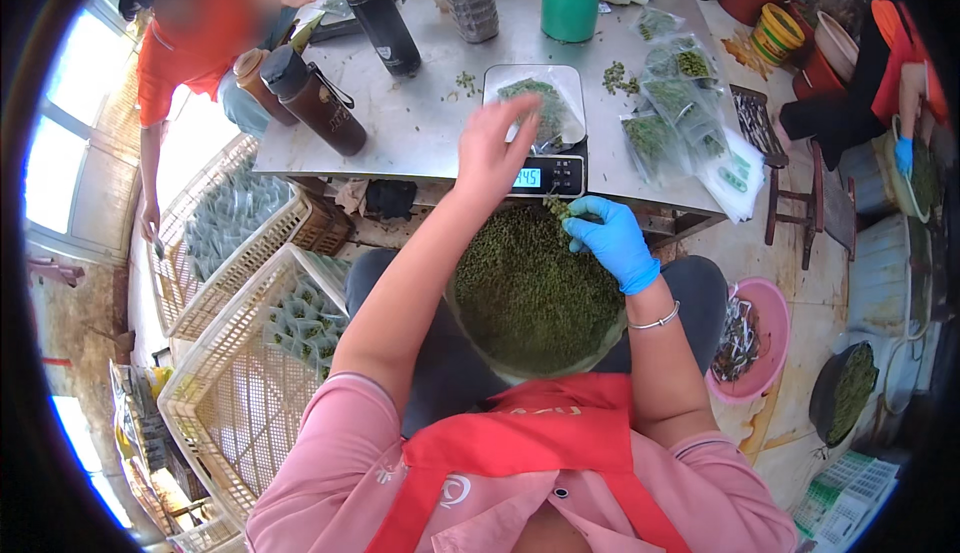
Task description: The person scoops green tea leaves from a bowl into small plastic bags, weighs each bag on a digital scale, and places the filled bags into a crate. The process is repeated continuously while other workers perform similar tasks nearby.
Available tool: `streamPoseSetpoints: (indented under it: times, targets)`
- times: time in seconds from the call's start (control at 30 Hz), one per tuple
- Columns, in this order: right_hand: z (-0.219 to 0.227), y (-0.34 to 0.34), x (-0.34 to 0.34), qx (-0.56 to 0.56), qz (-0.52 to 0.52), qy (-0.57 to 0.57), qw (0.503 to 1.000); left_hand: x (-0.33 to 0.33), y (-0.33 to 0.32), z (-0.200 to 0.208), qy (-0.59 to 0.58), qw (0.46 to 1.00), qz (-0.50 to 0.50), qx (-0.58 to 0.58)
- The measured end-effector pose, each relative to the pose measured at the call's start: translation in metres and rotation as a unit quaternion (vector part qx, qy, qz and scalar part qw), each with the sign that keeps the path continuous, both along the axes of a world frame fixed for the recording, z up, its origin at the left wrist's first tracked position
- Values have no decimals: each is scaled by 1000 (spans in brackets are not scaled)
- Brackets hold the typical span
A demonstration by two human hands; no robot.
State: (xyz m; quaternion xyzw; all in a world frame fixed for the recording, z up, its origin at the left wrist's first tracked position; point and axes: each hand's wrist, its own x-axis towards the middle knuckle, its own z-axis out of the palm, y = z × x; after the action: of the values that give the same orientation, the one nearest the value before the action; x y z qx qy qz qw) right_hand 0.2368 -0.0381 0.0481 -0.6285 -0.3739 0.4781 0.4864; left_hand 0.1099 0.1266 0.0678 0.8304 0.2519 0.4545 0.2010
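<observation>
My bare left hand (492, 150) is over the digital scale (566, 175), its fingers stretched out and apart above a clear bag of green grains (548, 125) on the weighing plate. Whether the fingertips touch the bag I cannot tell. Just in front of the scale, my right hand (612, 241) wears a blue glove. Its thumb and fingers pinch a little clump of green, berry-like grains (557, 209). Below both hands, a wide round container (510, 365) full of the same grains rests between my legs.
Filled clear bags (672, 103) and empty bags (735, 175) lie right of the scale. Bottles (316, 103) and a green jar (571, 1) stand on the metal table (420, 118). Plastic crates (225, 393) hold more bags at left. A pink basin (778, 338) sits at right. Two co-workers are nearby.
</observation>
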Motion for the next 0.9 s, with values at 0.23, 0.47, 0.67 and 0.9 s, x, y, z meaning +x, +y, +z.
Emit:
streamPoseSetpoints:
  times: [0.23,0.47,0.67,0.9]
  targets:
    - [-11,-13,-28,58,113,-110,986,-83,-94,-40,122,891,-194,-392]
    - [-27,-25,-44,86,36,-217,972,-98,-117,-65,-5,814,-152,-561]
    - [-34,-25,-57,9,-27,-119,992,-90,-138,-64,-15,863,-102,-494]
    - [-36,-26,-30,-23,-21,-158,987,-99,-146,-66,15,954,-138,-264]
